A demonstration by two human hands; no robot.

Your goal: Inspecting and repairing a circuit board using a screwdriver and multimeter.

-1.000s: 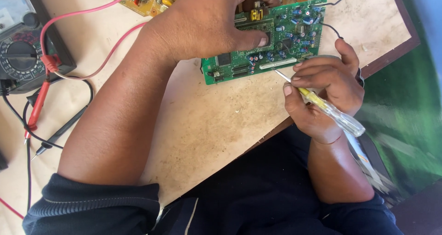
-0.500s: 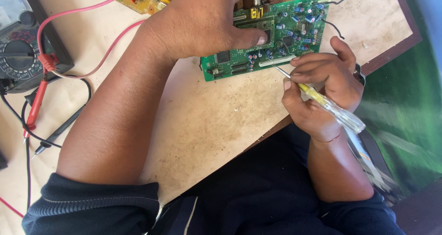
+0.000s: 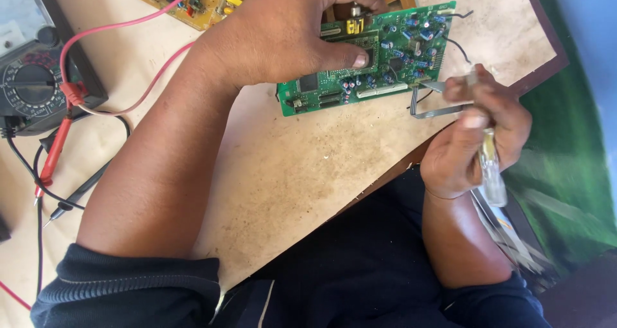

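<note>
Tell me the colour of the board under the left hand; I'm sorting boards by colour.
Green, in the head view: the board, under the left hand.

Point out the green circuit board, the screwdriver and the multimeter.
green circuit board (image 3: 398, 58): head view, on its component side.
screwdriver (image 3: 493, 173): head view, on its clear handle below the right fist.
multimeter (image 3: 32, 87): head view, on its dial.

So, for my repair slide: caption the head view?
Left hand steadies a green circuit board; right hand grips a clear-handled screwdriver.

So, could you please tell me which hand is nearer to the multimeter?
Left. The left hand grips the green circuit board beside the multimeter; the right hand holds a screwdriver at the far edge.
</note>
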